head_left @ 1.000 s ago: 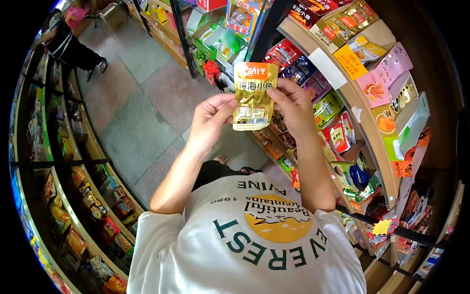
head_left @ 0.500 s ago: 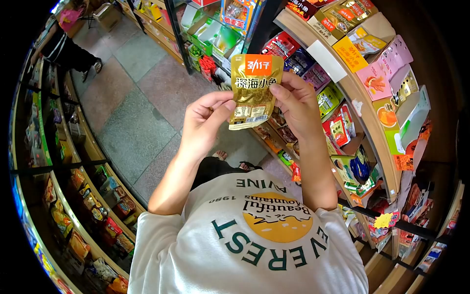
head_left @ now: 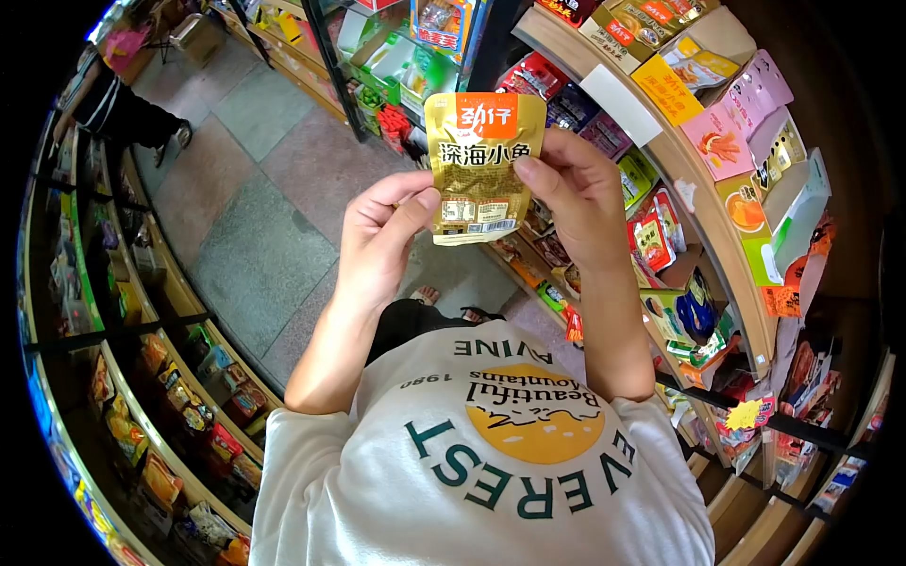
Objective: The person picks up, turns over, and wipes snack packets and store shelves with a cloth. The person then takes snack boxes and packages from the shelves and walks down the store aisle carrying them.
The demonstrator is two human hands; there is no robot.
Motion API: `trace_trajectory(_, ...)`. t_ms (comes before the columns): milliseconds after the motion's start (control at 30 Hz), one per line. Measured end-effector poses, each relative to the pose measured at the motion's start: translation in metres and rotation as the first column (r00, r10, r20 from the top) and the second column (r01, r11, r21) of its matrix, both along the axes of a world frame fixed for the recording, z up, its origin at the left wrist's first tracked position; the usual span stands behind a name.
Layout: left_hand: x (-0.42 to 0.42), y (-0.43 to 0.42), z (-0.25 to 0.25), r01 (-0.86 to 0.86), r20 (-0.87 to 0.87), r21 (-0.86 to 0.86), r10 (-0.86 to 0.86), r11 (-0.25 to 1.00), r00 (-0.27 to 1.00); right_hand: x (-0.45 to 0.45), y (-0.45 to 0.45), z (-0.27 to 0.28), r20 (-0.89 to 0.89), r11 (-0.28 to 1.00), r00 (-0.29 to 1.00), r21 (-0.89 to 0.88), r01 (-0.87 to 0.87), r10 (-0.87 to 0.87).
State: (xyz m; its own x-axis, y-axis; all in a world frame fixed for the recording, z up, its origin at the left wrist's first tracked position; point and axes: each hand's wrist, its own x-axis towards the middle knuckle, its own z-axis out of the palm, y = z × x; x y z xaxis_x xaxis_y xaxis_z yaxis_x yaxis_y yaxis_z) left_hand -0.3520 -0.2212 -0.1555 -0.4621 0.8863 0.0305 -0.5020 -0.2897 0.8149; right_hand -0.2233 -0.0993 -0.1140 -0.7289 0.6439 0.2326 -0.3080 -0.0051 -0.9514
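A small gold snack packet (head_left: 483,179) with an orange logo patch and dark Chinese lettering is held up in front of me, its printed face turned my way. My left hand (head_left: 385,222) pinches its lower left edge between thumb and fingers. On the opposite edge, my right hand (head_left: 574,193) grips the packet with the thumb in front and the fingers behind. Both hands are closed on it, well above the floor. The back of the packet is hidden from me.
Wooden shelves (head_left: 694,203) with boxed and bagged snacks curve along my right. More shelves (head_left: 179,396) of packets line the left. A glass-sided rack (head_left: 406,57) stands ahead. A person in dark trousers (head_left: 132,113) is at the far left on the tiled floor (head_left: 250,245).
The packet has shifted slightly left and up and now faces me more squarely, less tilted. Both hands keep their hold on it.
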Motion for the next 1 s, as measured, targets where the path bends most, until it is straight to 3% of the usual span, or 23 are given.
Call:
trace_trajectory(133, 0.0, 0.002, -0.002, 0.005, -0.049, 0.009, -0.005, 1.0, 0.999, -0.001, 0.004, -0.006, -0.009, 0.995, 1.0, -0.096, -0.017, 0.016)
trace_trajectory(433, 0.0, 0.01, -0.005, 0.037, -0.068, 0.029, -0.035, 0.999, 0.997, 0.003, 0.016, -0.013, -0.002, 0.991, 0.999, -0.125, -0.036, 0.036)
trace_trajectory(500, -0.004, 0.014, -0.012, 0.022, -0.117, -0.061, -0.029, 0.998, 0.993, 0.008, 0.02, -0.014, 0.035, 0.979, 0.999, -0.201, -0.022, 0.03)
trace_trajectory(533, -0.002, 0.019, -0.006, 0.086, 0.015, -0.048, -0.085, 0.995, 0.996, 0.015, 0.027, -0.01, -0.034, 0.95, 0.987, -0.265, -0.162, 0.159)
trace_trajectory(600, 0.005, 0.031, 0.003, 0.17, 0.079, -0.057, -0.165, 0.984, 0.983, 0.017, 0.033, 0.008, -0.24, 0.944, 0.95, -0.211, -0.254, 0.202)
trace_trajectory(633, 0.007, 0.038, 0.002, 0.245, 0.117, -0.045, -0.238, 0.969, 0.964, 0.017, 0.039, 0.014, -0.133, 0.978, 0.97, 0.07, -0.196, 0.204)
trace_trajectory(667, 0.009, 0.044, -0.001, 0.311, 0.154, -0.04, -0.302, 0.95, 0.941, 0.018, 0.044, 0.02, -0.024, 0.927, 0.984, 0.339, -0.158, 0.176)
trace_trajectory(700, 0.011, 0.052, -0.006, 0.381, 0.215, 0.063, -0.386, 0.922, 0.897, 0.025, 0.04, 0.037, 0.089, 0.965, 0.965, 0.062, -0.254, 0.248)
trace_trajectory(733, 0.016, 0.057, 0.008, 0.449, 0.246, 0.117, -0.464, 0.886, 0.851, 0.031, 0.046, 0.053, 0.087, 0.969, 0.969, 0.075, -0.237, 0.23)
trace_trajectory(800, 0.02, 0.065, 0.022, 0.599, 0.26, 0.127, -0.609, 0.791, 0.749, 0.036, 0.062, 0.083, 0.364, 0.83, 0.902, 0.409, -0.379, 0.232)
trace_trajectory(833, 0.023, 0.069, 0.028, 0.602, 0.252, 0.131, -0.614, 0.788, 0.748, 0.035, 0.058, 0.105, 0.439, 0.928, 0.898, 0.323, -0.187, 0.028)
trace_trajectory(867, 0.025, 0.074, 0.032, 0.561, 0.246, 0.135, -0.576, 0.817, 0.779, 0.037, 0.066, 0.125, 0.534, 0.864, 0.81, 0.498, -0.07, -0.242)
trace_trajectory(900, 0.024, 0.077, 0.035, 0.519, 0.243, 0.139, -0.537, 0.844, 0.808, 0.04, 0.089, 0.131, 0.336, 0.837, 0.906, 0.546, 0.037, -0.259)
trace_trajectory(933, 0.019, 0.08, 0.032, 0.52, 0.239, 0.145, -0.54, 0.841, 0.807, 0.041, 0.101, 0.153, 0.295, 0.774, 0.852, 0.606, 0.183, -0.433)
trace_trajectory(967, 0.013, 0.082, 0.025, 0.502, 0.206, 0.103, -0.512, 0.859, 0.834, 0.046, 0.14, 0.161, 0.186, 0.617, 0.825, 0.752, 0.231, -0.535)
trace_trajectory(1000, 0.008, 0.083, 0.017, 0.48, 0.175, 0.06, -0.483, 0.875, 0.858, 0.046, 0.166, 0.172, 0.204, 0.606, 0.743, 0.729, 0.319, -0.637)
